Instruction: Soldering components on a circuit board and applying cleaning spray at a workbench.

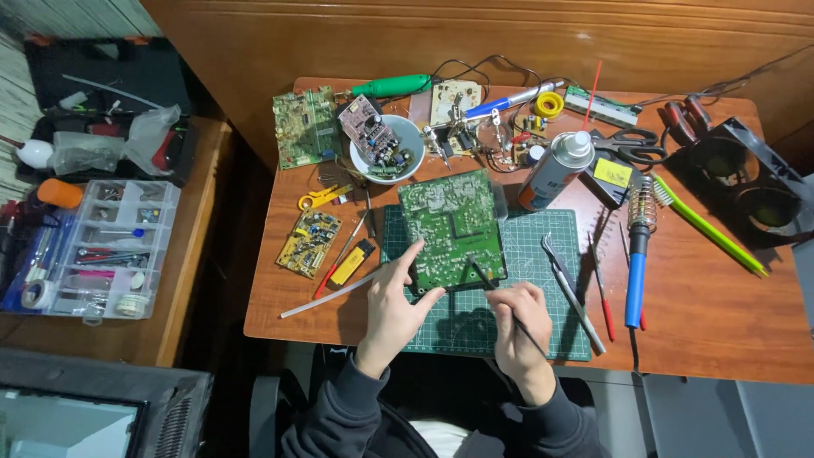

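circuit board (pixel 452 225) on cutting mat (pixel 543 254) | tweezers (pixel 570 291) right of board | bowl (pixel 413 136) behind | soldering iron (pixel 636 259) right of mat
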